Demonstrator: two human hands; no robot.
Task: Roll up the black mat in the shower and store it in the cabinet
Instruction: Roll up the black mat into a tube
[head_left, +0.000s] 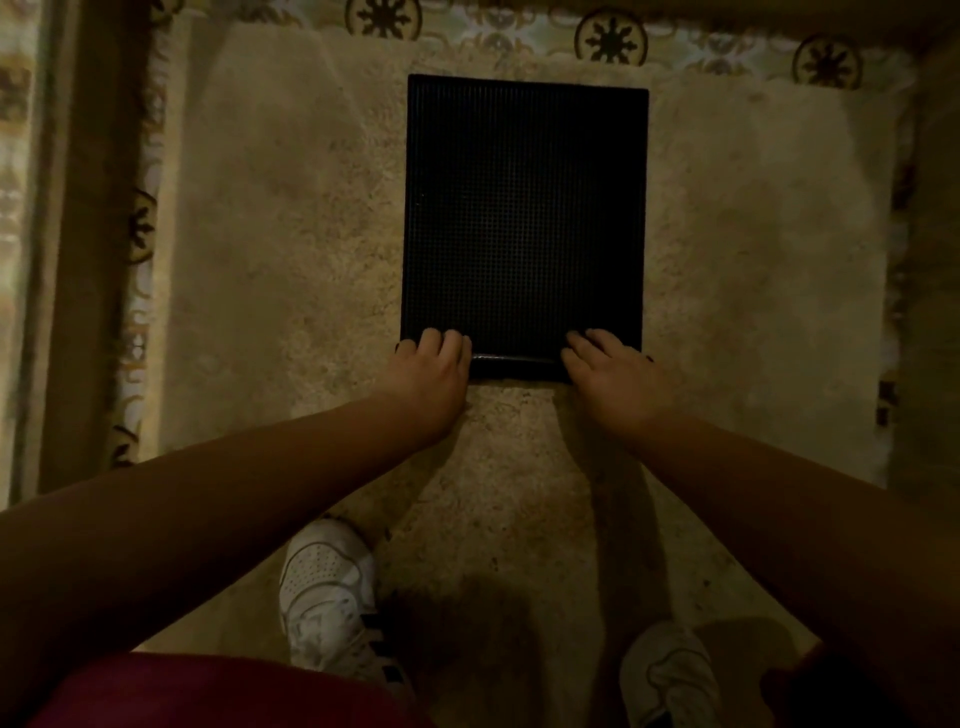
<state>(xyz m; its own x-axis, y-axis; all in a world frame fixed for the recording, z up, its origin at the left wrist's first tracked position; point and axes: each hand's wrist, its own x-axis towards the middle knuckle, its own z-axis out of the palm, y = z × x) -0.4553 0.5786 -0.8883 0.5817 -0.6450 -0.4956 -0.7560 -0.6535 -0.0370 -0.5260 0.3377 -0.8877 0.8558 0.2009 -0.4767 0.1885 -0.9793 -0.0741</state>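
Now best to keep the roll tight and even: curl both ends of the near edge over together, at the same pace, and push away along the mat (522, 208) so that no side runs ahead and the roll does not turn into a cone. Left hand (431, 366) and right hand (610, 369) on the near corners, fingers bent over the first small turn of rubber and gripping it, a glossy lip showing between them. Beyond the fingertips, flat, black, rectangular, with a fine grid of tiny holes or studs and a plain raised border, lying square on the beige stone floor (285, 234). Likely floppy and a little springy, so apt to unroll if let go. No cabinet in view.
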